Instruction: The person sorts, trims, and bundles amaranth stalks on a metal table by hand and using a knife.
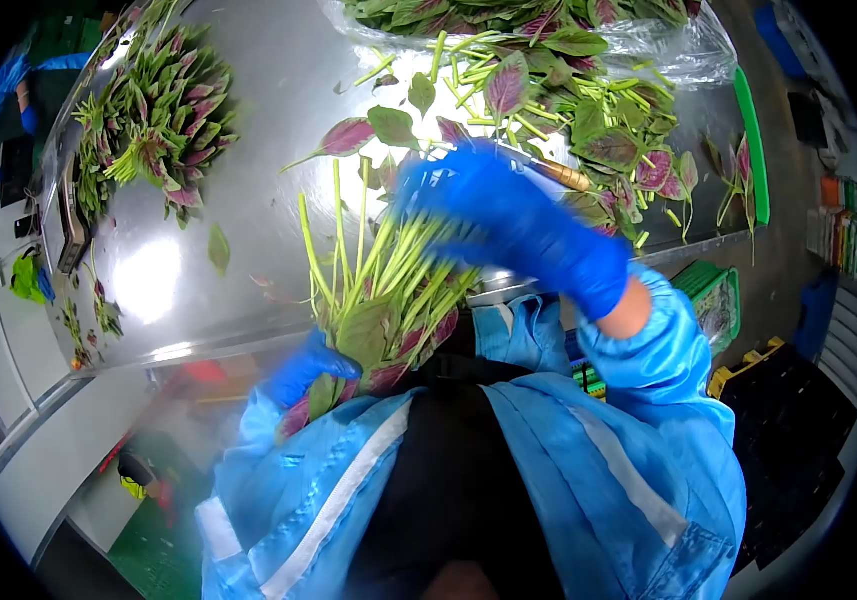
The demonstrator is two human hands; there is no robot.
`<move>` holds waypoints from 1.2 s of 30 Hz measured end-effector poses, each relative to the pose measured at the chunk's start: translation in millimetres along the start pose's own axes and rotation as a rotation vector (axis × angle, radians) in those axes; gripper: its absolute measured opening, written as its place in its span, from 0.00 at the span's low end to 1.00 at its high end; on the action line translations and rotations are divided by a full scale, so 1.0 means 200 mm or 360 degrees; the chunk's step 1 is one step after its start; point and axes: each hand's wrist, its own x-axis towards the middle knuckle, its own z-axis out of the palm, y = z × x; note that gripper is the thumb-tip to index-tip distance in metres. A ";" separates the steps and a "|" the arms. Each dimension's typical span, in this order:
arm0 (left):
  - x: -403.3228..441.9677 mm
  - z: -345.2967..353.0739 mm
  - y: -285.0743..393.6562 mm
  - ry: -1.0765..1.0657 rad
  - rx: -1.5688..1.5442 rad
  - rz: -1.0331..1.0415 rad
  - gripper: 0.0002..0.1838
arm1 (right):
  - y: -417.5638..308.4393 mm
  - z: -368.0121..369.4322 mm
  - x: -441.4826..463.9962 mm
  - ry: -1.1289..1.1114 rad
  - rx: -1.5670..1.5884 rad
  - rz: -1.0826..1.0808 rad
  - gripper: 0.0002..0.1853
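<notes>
A bunch of red-and-green leafy stems (374, 325) is held near my body, its cut stems pointing up and away toward the table. My left hand (314, 368), in a blue glove, is closed round the leafy lower part of this bunch. Over the stem ends is my right hand (489, 210), also blue-gloved and smeared by motion; its fingers are too blurred to read. A knife with a wooden handle (561, 174) lies beside my right hand, close to cut stem pieces and loose leaves (609, 120).
On the metal table (269, 90), a large pile of leafy bunches (164, 120) lies at the left. Clear plastic with more greens (549, 25) is at the far edge. A green basket (714, 305) stands below the table at the right. Part of another person (24, 95) shows at far left.
</notes>
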 end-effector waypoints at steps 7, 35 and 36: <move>0.01 0.02 0.01 -0.0004 -0.0031 0.0029 0.34 | 0.00 0.04 -0.03 0.0608 0.1560 0.0577 0.11; -0.01 -0.01 -0.09 0.0032 -0.0126 0.0103 0.35 | -0.30 0.41 -0.12 0.0563 0.1886 0.1324 0.42; -0.01 0.00 -0.09 0.0073 -0.0165 0.0122 0.34 | -0.31 0.40 -0.11 0.0618 0.1865 0.1362 0.41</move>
